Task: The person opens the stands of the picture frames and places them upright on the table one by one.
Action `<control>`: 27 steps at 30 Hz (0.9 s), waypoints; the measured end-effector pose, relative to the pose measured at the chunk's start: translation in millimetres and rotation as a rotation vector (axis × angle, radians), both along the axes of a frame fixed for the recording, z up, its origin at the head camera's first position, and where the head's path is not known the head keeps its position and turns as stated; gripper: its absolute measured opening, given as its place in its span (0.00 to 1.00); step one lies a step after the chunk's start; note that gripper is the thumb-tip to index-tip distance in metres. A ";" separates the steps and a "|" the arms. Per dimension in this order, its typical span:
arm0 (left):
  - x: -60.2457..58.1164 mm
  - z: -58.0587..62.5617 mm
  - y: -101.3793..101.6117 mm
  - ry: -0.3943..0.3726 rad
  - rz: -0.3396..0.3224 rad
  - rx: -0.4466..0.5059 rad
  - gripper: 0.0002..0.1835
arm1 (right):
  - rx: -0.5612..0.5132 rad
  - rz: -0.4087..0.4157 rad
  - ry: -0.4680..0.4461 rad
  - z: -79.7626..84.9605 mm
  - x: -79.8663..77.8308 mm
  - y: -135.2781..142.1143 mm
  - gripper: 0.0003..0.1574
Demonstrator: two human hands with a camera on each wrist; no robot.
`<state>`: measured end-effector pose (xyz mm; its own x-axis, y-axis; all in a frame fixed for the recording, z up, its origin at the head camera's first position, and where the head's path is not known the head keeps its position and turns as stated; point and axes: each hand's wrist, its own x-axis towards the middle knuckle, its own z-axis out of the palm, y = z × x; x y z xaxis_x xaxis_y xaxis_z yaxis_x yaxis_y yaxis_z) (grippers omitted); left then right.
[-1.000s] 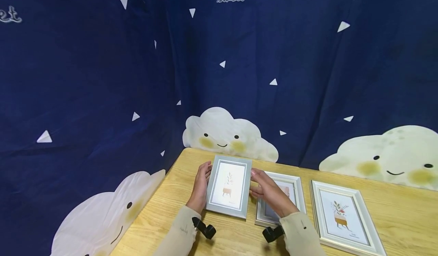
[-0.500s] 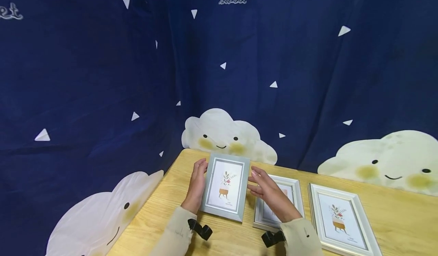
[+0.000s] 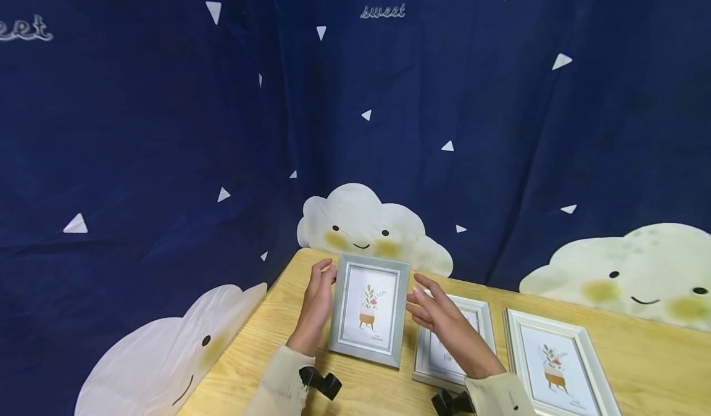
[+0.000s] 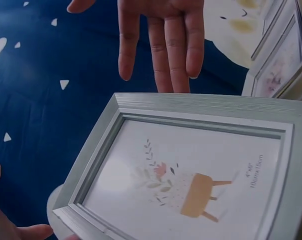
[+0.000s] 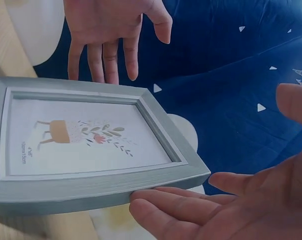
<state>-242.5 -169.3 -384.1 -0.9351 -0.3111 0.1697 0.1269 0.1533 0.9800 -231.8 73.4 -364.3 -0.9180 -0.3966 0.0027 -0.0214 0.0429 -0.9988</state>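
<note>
A grey-blue picture frame (image 3: 369, 308) leans back on the table between my two hands, its front towards me. Behind its glass is a print of a plant in an orange pot on legs. Along the frame's left side my left hand (image 3: 316, 305) has relaxed fingers, the tips close to the edge. My right hand (image 3: 444, 317) is at the other side with fingers spread; a gap shows there in the head view. In the right wrist view the fingertips (image 5: 141, 205) overlap the frame's side edge (image 5: 91, 204). Neither hand grips it.
Behind my right hand, a silver-white picture frame (image 3: 433, 357) lies on the table, partly covered by the hand. Farther right lies a larger white frame (image 3: 555, 366) with a similar plant print. The wooden table (image 3: 650, 354) ends at a dark blue curtain (image 3: 361, 64) with clouds.
The right hand has come off the frame's right edge, and both hands have drawn slightly outward. The frame now looks more upright, and the glare on its print has faded.
</note>
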 end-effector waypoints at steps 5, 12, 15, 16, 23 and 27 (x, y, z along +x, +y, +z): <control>6.1 6.2 0.2 0.005 -0.007 -0.053 0.25 | 0.017 0.011 0.012 4.3 6.4 2.0 0.37; 9.4 24.6 -3.0 0.088 0.001 -0.284 0.22 | 0.032 0.039 0.046 15.3 6.3 3.9 0.38; 11.6 28.0 -3.7 0.071 -0.004 -0.334 0.22 | 0.044 0.042 0.042 17.8 9.3 5.0 0.38; 12.6 28.8 -3.9 0.066 -0.002 -0.349 0.22 | 0.046 0.041 0.036 18.2 10.6 5.4 0.37; 18.0 29.8 -6.2 0.058 0.026 -0.431 0.22 | 0.053 0.049 0.028 20.1 18.0 4.3 0.37; 19.0 28.3 -7.2 0.060 0.009 -0.434 0.21 | 0.062 0.056 0.028 20.9 19.5 3.4 0.40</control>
<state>-223.5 -176.5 -355.8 -0.9171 -0.2068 0.3407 0.1789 0.5503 0.8156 -212.4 76.8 -343.5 -0.8943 -0.4474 0.0019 -0.0533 0.1025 -0.9933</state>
